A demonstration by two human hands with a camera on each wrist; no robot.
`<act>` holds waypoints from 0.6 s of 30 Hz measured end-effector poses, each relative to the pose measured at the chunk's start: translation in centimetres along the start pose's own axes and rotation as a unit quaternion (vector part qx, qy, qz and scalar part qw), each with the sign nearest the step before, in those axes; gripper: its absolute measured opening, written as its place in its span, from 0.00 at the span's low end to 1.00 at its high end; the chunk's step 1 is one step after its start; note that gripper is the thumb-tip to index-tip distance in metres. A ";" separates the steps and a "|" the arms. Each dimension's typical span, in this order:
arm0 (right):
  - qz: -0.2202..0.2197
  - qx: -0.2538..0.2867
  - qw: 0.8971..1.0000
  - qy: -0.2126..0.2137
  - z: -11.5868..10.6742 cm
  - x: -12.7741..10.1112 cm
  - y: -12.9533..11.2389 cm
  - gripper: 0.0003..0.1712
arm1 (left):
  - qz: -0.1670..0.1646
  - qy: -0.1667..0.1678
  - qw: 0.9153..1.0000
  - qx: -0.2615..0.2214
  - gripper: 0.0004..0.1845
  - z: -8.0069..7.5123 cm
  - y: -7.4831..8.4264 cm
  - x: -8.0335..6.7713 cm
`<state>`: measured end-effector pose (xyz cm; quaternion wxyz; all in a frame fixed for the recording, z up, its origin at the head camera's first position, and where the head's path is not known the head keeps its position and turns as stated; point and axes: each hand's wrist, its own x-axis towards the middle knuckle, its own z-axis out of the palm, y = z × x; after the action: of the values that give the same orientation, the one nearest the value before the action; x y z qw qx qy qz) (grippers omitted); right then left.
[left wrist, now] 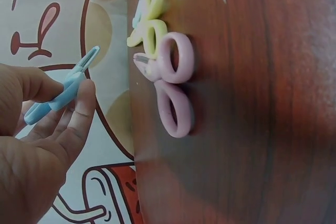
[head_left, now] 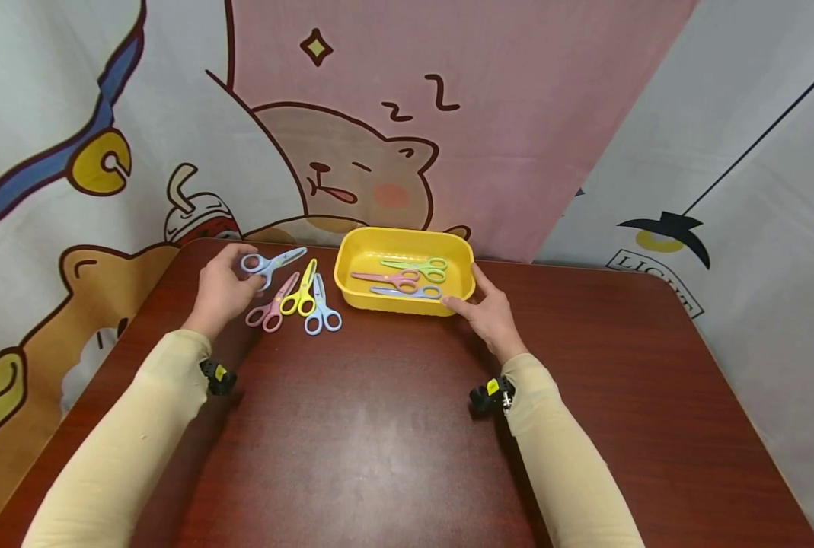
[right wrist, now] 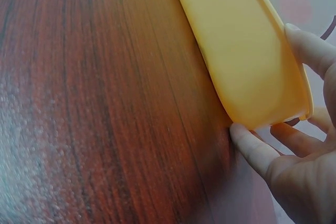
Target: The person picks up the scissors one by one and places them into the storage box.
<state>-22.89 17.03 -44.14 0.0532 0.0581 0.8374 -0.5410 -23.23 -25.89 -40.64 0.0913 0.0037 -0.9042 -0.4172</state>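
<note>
My left hand (head_left: 218, 293) pinches a pair of blue scissors (head_left: 285, 260) by the handle, blades pointing right and away. In the left wrist view, thumb and fingers close on the blue scissors (left wrist: 69, 94) above the table. Just below that hand lie pink scissors (head_left: 285, 288), yellow scissors (head_left: 306, 286) and another blue pair (head_left: 318, 292), fanned out. My right hand (head_left: 492, 316) grips the right end of a yellow tray (head_left: 396, 306), thumb at the rim and fingers along the end and bottom edge. Inside lie green scissors (head_left: 400, 264), pink scissors (head_left: 374, 276) and bluish-purple scissors (head_left: 387, 291).
The dark reddish wooden table (head_left: 352, 426) carries everything. Behind it hangs a printed curtain (head_left: 530, 114) with a cartoon bear, close to the tray's far side. A small black wrist camera (head_left: 218, 378) sits on the left sleeve, another camera (head_left: 492, 396) on the right.
</note>
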 end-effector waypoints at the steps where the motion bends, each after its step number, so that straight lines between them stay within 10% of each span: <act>1: -0.001 0.000 1.000 -0.001 0.0 0.0 0.0 0.57 | 0.002 0.000 1.000 0.000 0.26 0.0 0.1 0.0; 18: -0.007 0.001 1.000 -0.001 0.1 -0.1 0.0 0.57 | 0.029 -0.011 0.999 -0.012 0.25 0.2 1.9 0.2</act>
<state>-22.77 16.98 -44.16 0.0502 0.0516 0.8369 -0.5426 -23.30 -24.48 -39.27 0.0938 -0.0281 -0.8996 -0.4256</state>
